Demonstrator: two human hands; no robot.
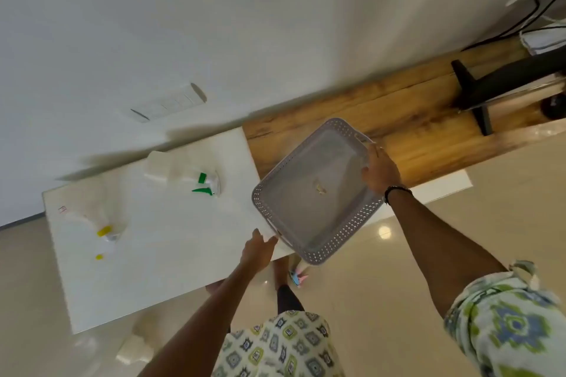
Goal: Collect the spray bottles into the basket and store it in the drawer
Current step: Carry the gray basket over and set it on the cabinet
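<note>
While both hands [258, 251] [379, 170] grip the empty grey basket [318, 190] by opposite rims, collecting hasn't started. Next it wants setting on the white table [171, 242] near the green-trigger bottle [183, 176] and yellow-capped bottle [92, 225].

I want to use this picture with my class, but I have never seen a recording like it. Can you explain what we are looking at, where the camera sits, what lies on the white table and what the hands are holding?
There is no machine here: a person wears one wide-angle camera on the head, so the single picture looks down at their own arms, and the room appears tilted. Both hands carry a grey perforated plastic basket, which looks empty apart from a small mark on its bottom. The right hand grips its far rim; the left hand holds the near corner. On the white rectangular table lie two white spray bottles on their sides: one with a green trigger, one with a yellow trigger. Beside it runs a brown wooden bench. No drawer can be made out.
</note>
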